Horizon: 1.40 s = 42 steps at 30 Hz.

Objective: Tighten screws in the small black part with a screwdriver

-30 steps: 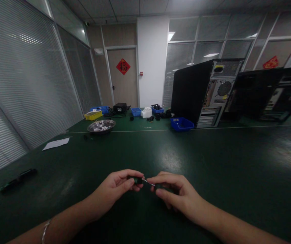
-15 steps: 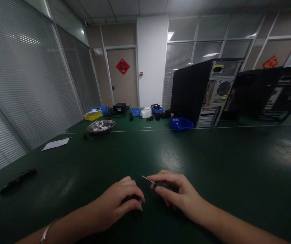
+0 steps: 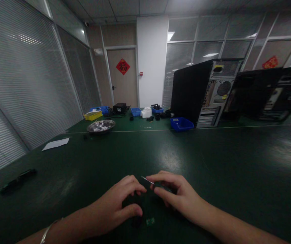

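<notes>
My right hand [image 3: 177, 189] holds a small screwdriver [image 3: 147, 180] with a dark handle; its thin metal shaft points left toward my other hand. My left hand [image 3: 122, 200] is open over the green table, thumb and fingers apart. A dark object [image 3: 137, 220], too dim to make out, lies just below its thumb. Near that thumb, to the right, a small green circuit board [image 3: 150, 221] rests on the table, touched by neither hand.
A dark elongated object [image 3: 18, 181] lies at the left, with a white paper [image 3: 56, 144] behind it. Farther back are a metal dish [image 3: 101, 126], a yellow tray [image 3: 92, 116], a blue bin [image 3: 181, 124] and a computer case [image 3: 198, 91].
My left thumb and fingers have parted from the green piece between them. The small board now shows on the table to their right. My right hand has barely moved.
</notes>
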Each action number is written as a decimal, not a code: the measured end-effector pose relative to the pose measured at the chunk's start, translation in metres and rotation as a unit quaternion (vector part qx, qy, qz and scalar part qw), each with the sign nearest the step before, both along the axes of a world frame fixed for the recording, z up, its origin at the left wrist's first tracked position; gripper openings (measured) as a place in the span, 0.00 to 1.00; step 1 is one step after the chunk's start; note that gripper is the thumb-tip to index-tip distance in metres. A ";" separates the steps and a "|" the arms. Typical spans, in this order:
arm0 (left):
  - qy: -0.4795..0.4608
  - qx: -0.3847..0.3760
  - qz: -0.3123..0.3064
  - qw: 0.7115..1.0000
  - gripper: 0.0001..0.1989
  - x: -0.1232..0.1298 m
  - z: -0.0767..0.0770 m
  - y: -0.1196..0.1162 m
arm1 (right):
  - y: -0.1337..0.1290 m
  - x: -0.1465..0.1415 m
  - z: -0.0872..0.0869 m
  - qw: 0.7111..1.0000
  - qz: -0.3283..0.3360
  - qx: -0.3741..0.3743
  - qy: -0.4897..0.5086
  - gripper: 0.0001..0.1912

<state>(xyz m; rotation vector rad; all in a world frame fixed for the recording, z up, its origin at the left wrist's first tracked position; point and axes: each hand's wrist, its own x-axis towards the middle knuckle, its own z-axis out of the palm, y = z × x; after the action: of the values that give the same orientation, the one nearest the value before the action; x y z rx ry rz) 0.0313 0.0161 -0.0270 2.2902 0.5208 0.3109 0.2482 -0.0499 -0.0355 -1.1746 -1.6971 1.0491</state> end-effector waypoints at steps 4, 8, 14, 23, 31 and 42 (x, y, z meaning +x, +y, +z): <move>0.036 -0.014 -0.027 0.999 0.30 -0.004 0.007 0.001 | -0.004 -0.003 0.005 0.995 -0.037 0.058 -0.078 0.11; 0.055 -0.005 -0.051 0.997 0.29 -0.005 0.008 0.004 | -0.011 -0.008 0.009 0.979 -0.064 0.038 -0.189 0.06; 0.013 -0.011 -0.005 1.000 0.25 -0.001 -0.002 0.009 | -0.020 -0.025 0.011 0.935 -0.048 0.018 -0.350 0.15; 0.002 -0.043 0.032 0.999 0.24 -0.001 -0.001 0.009 | -0.023 -0.034 0.010 0.919 -0.025 0.018 -0.393 0.12; 0.001 -0.076 0.055 0.996 0.25 -0.001 -0.001 0.009 | -0.023 -0.028 0.015 0.935 -0.041 0.017 -0.352 0.12; -0.006 -0.098 0.059 0.993 0.24 -0.002 -0.001 0.010 | -0.022 -0.019 0.018 0.962 -0.048 0.013 -0.270 0.13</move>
<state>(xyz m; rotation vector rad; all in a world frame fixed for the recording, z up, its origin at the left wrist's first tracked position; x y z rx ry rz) 0.0293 0.0264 -0.0282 2.0716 0.6519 0.3168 0.2288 -0.0719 -0.0179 -1.6114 -2.0271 0.6764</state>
